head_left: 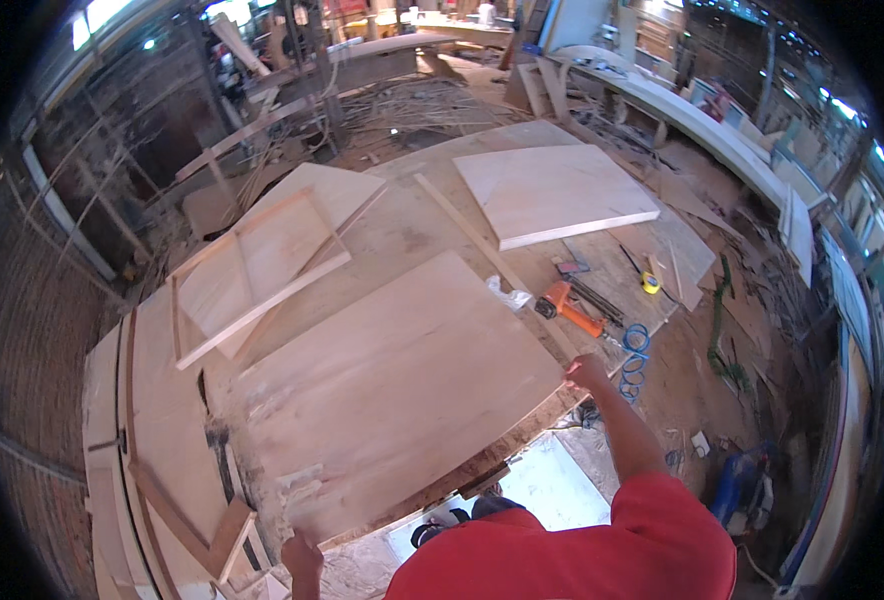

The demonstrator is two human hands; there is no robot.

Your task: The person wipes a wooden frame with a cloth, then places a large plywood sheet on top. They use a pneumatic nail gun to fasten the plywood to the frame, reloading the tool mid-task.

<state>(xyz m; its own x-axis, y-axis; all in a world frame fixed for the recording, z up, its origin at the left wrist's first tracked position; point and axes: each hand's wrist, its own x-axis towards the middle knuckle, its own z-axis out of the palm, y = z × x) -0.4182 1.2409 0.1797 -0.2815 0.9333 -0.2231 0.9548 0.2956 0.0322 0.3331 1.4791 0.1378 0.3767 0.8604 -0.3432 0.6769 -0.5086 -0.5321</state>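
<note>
- The person stands at a big wooden work surface (402,215), holding a large plywood sheet (392,385) by two corners of its near edge.
- The right hand (586,371) is closed on the sheet's right corner, at the surface's edge; the fingers look curled around the edge, though they are small in the picture.
- The left hand (302,556) is at the near-left corner, low in the picture; it seems to grip the edge, but whether the fingers are curled or flat cannot be told.
- The sheet lies flat and slanted across the surface, its near edge at or slightly over the surface's rim.
- Judged from this, the sheet is on the surface and in both hands; it does not look squared up with anything, so any placing seems not yet finished.
- Beyond the right hand lie an orange power drill (568,305) and a coiled blue hose (635,352).
- A long thin wood strip (482,250) runs diagonally past the sheet's far corner.
- Farther off rest a second plywood panel (552,190) and a light wooden frame (262,265) on another board.
</note>
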